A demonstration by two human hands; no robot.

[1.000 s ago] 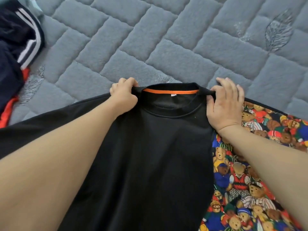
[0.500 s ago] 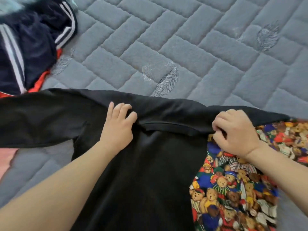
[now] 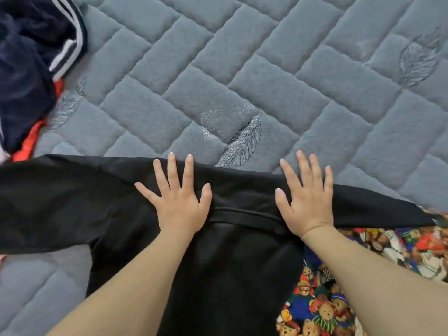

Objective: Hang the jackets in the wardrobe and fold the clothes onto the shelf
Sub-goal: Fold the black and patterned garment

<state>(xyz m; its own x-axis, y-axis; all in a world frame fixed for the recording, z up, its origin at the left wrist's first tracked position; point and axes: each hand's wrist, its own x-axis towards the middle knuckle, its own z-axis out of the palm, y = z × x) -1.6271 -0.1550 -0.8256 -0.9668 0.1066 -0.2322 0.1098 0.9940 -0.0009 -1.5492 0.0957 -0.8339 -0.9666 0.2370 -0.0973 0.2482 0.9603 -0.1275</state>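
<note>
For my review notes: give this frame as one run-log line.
stage: fold prep | black shirt: flat on grey quilt | left hand: open, pressing shoulder | right hand: open, pressing shoulder | bear-print fabric: under shirt's right side

- The black shirt (image 3: 232, 275) is matt cloth, smooth, with a fine, slightly fuzzy nap.
- The grey bed cover (image 3: 242, 69) is soft, plush quilted fabric, padded in blocks, with faintly shiny stitched leaf motifs.
- The teddy-bear print fabric (image 3: 322, 309) is smooth printed cloth.
- The navy garment (image 3: 26, 69) is soft, fleecy cloth with white stripes.
</note>
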